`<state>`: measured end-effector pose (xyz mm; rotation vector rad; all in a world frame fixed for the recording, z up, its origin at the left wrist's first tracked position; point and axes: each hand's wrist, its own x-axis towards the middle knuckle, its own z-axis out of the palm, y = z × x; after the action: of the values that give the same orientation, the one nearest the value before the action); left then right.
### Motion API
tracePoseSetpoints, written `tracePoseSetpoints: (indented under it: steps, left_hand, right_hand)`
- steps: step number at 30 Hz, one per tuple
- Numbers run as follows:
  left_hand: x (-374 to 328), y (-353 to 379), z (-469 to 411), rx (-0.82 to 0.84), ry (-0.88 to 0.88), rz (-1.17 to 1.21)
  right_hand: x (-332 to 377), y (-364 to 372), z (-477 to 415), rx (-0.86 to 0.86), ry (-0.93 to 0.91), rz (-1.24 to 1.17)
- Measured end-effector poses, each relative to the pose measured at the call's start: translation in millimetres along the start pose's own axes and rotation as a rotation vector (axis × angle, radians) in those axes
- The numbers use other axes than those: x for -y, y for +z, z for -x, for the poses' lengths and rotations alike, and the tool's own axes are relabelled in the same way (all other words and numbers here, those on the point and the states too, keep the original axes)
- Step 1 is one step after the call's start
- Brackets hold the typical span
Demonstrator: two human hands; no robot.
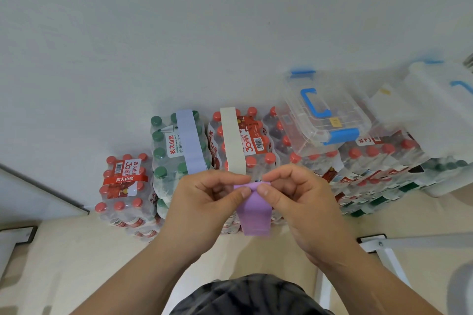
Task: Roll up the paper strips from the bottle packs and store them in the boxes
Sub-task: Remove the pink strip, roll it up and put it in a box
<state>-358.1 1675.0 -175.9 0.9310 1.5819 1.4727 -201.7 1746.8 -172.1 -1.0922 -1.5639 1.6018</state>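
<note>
A purple paper strip (254,208) hangs down in front of me, its top end curled into a small roll. My left hand (204,202) and my right hand (297,194) both pinch that rolled top edge between thumb and fingers. Behind them, a pale blue strip (190,139) lies over the green-capped bottle pack (163,151). A cream strip (233,139) lies over a red-capped bottle pack (256,143). A clear box with blue latches and handle (321,112) rests closed on the packs to the right.
A second, frosted box with blue latches (435,100) sits on packs at the far right. A lower red-capped pack (124,186) stands on the left. All packs stand against a white wall. A white metal frame leg (389,250) is on the floor at right.
</note>
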Motion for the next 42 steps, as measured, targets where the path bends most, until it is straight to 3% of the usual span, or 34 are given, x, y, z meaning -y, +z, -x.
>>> tracePoseSetpoints:
  steps: [42]
  left_hand:
    - [-4.7,-1.0,-9.6,0.065,-0.011,0.061]
  right_hand:
    - [-0.5,-5.4,-12.8,0.061,-0.067,0.024]
